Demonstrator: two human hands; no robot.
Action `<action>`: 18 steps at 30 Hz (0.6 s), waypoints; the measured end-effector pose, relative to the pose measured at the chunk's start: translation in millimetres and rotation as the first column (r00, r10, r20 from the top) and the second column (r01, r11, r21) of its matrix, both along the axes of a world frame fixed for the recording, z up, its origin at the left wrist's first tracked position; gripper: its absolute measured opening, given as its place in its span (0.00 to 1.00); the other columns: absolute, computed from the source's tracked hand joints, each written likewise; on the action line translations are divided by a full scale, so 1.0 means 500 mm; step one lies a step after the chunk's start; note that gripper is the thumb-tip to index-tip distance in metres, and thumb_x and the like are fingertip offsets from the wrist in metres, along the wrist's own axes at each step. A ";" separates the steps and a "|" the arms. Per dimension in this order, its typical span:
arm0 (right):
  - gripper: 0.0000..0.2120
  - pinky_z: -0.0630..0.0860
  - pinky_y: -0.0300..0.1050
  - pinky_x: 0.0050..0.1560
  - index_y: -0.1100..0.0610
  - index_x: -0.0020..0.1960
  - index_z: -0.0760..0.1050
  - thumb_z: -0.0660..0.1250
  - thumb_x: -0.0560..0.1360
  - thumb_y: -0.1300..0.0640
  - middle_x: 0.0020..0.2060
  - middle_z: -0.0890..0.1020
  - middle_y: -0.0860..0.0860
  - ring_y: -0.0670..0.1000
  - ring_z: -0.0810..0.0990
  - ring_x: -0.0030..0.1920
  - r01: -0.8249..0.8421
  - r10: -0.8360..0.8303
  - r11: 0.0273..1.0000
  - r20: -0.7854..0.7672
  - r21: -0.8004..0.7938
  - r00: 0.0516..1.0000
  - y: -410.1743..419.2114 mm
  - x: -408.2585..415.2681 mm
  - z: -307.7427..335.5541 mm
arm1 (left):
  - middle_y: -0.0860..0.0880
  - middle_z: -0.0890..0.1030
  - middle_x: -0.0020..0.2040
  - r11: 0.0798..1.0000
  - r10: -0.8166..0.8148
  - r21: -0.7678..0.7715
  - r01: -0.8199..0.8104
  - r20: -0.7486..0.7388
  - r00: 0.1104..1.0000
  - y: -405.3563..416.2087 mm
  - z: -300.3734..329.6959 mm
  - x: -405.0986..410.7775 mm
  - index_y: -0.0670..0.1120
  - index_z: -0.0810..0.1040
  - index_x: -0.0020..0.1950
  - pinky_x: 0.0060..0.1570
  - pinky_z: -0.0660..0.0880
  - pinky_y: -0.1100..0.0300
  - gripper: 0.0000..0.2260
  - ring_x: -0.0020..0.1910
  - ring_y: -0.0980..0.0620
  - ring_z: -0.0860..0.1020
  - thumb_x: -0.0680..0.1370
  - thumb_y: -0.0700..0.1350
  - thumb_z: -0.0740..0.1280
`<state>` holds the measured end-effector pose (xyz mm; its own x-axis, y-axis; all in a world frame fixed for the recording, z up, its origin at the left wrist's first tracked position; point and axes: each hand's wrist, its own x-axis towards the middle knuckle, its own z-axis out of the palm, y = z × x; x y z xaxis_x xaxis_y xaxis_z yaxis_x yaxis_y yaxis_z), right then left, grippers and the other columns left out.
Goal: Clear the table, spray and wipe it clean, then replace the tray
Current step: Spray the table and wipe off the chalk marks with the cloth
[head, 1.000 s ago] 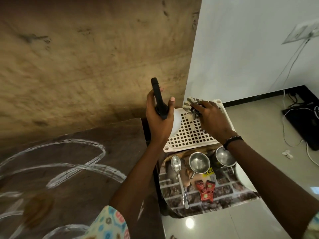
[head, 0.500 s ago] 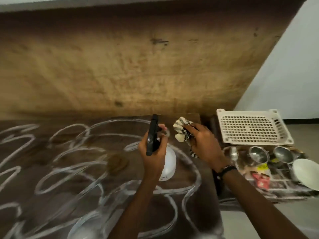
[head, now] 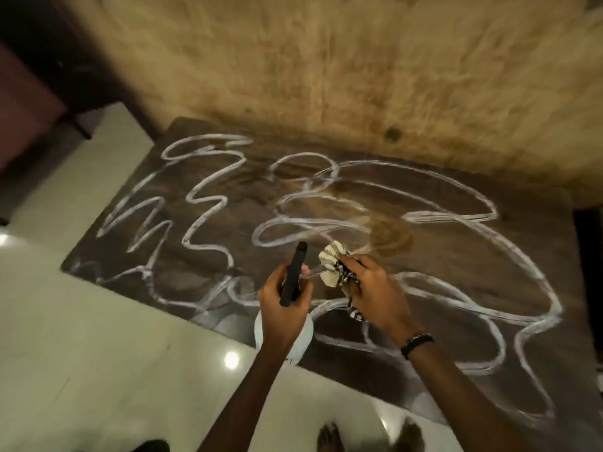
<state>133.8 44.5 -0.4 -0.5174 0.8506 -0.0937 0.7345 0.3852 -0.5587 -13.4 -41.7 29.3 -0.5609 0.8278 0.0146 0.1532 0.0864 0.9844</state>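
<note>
A dark brown table [head: 440,262] covered in looping white scribble marks fills the middle of the view. My left hand [head: 280,308] grips a spray bottle [head: 295,340] with a white body and a black trigger head pointing up and away, held over the table's near edge. Just to its right, my right hand [head: 375,288] clutches a bunched cream and black patterned cloth [head: 336,265] above the table surface. The two hands are almost touching. The tray is out of view.
A rough tan wall [head: 359,66] runs behind the table. Glossy pale floor tiles [head: 98,353] lie to the left and in front. Dark furniture [head: 39,76] stands at the upper left. My bare feet [head: 329,438] show at the bottom edge.
The view has swung left from the stool with the tray, cups and basket onto the whole table. Both hands, still holding bottle and cloth, now hang over the table's near edge.
</note>
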 end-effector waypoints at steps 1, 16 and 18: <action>0.26 0.76 0.51 0.57 0.47 0.72 0.66 0.64 0.76 0.61 0.66 0.73 0.49 0.55 0.75 0.61 -0.015 0.015 1.000 0.011 -0.005 1.000 -0.014 -0.029 -0.005 | 0.48 0.82 0.44 0.999 0.026 -0.024 -0.026 0.007 1.000 -0.019 -0.007 -0.029 0.43 0.80 0.49 0.48 0.73 0.72 0.08 0.45 0.60 0.80 0.72 0.34 0.69; 0.26 0.72 0.51 0.62 0.42 0.73 0.63 0.63 0.77 0.55 0.66 0.73 0.46 0.50 0.69 0.66 -0.186 0.190 0.979 0.051 -0.080 0.980 -0.050 -0.413 -0.068 | 0.50 0.80 0.38 0.916 0.363 -0.189 -0.354 0.014 0.932 -0.135 -0.098 -0.367 0.47 0.79 0.47 0.37 0.76 0.58 0.12 0.34 0.49 0.78 0.72 0.30 0.67; 0.27 0.74 0.53 0.61 0.41 0.73 0.63 0.63 0.77 0.55 0.66 0.72 0.46 0.51 0.69 0.66 -0.213 0.218 0.971 0.042 -0.108 0.975 -0.055 -0.480 -0.084 | 0.53 0.81 0.35 0.897 0.393 -0.240 -0.371 0.050 0.918 -0.139 -0.120 -0.414 0.44 0.79 0.48 0.34 0.76 0.62 0.11 0.31 0.53 0.79 0.72 0.30 0.67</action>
<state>-106.2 17.0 -42.5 -0.6795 0.7040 -0.2067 0.6702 0.4808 -0.5653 -220.3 -111.3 -30.9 -0.8242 0.5249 -0.2125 -0.0288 0.3358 0.9415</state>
